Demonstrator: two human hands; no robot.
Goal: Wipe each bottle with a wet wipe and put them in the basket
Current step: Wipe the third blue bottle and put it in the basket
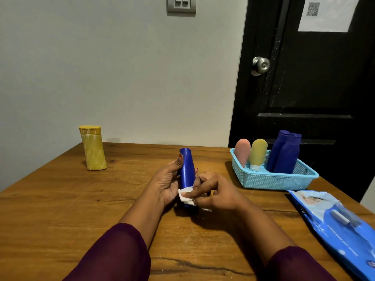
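Observation:
My left hand (166,184) grips a dark blue bottle (186,169) upright at the middle of the wooden table. My right hand (215,192) pinches a white wet wipe (185,197) against the bottle's lower end. A yellow bottle (93,148) stands alone at the far left of the table. The light blue basket (272,180) at the right holds a pink bottle (241,151), a yellow-green bottle (257,154) and two dark blue bottles (284,153).
A blue wet-wipe pack (341,224) lies at the table's right edge, in front of the basket. A grey wall and a black door (314,88) with a round knob stand behind the table.

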